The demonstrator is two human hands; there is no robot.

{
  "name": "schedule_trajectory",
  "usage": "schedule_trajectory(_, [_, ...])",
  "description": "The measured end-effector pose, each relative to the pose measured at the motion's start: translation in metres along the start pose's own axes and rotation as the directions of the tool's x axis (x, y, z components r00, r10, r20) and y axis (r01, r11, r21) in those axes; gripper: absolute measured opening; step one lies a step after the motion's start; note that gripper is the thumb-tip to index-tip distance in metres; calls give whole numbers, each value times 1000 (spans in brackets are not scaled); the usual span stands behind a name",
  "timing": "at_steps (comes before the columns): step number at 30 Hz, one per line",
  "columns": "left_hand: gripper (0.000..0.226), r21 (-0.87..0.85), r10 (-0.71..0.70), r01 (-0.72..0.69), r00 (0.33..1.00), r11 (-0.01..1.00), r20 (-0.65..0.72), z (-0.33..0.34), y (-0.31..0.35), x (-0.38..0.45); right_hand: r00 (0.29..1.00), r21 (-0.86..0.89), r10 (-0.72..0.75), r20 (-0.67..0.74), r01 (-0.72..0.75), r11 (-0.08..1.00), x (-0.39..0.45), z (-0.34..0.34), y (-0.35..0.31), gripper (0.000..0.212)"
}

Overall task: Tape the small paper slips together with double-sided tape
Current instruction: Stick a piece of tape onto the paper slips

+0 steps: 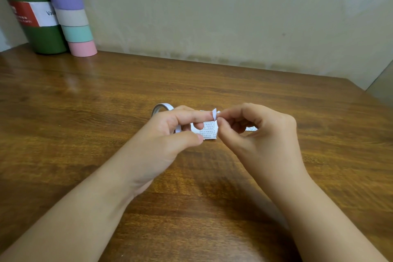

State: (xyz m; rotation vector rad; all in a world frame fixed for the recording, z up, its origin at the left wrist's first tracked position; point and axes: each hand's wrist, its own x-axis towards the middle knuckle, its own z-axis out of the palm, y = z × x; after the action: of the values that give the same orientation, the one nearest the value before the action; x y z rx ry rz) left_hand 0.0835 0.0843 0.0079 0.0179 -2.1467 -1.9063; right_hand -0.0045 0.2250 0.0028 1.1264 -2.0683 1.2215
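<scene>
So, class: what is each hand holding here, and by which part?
Left hand pinches the printed slip at its left edge; right hand pinches the white tab curling up at its top corner.

A small white paper slip printed with rows of tiny dark characters (209,131) is held above the brown wooden tabletop, its printed face toward the camera. A short white tab of tape backing (214,114) curls up from its top edge. Behind it, a white roll of double-sided tape (162,107) stands on edge. Another white slip (251,128) lies flat further right, mostly hidden.
</scene>
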Motion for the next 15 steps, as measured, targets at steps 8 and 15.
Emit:
schedule_trajectory(8, [40, 6, -2, 1, 1000, 1000, 13, 2, -1, 0, 999, -44, -33, -8, 33, 999, -2, 1, 1, 1])
schedule_trajectory(15, [44, 101, 3, -4, 1000, 995, 11, 4, -2, -1, 999, -118, -29, -30, 25, 993, -3, 5, 1, 2])
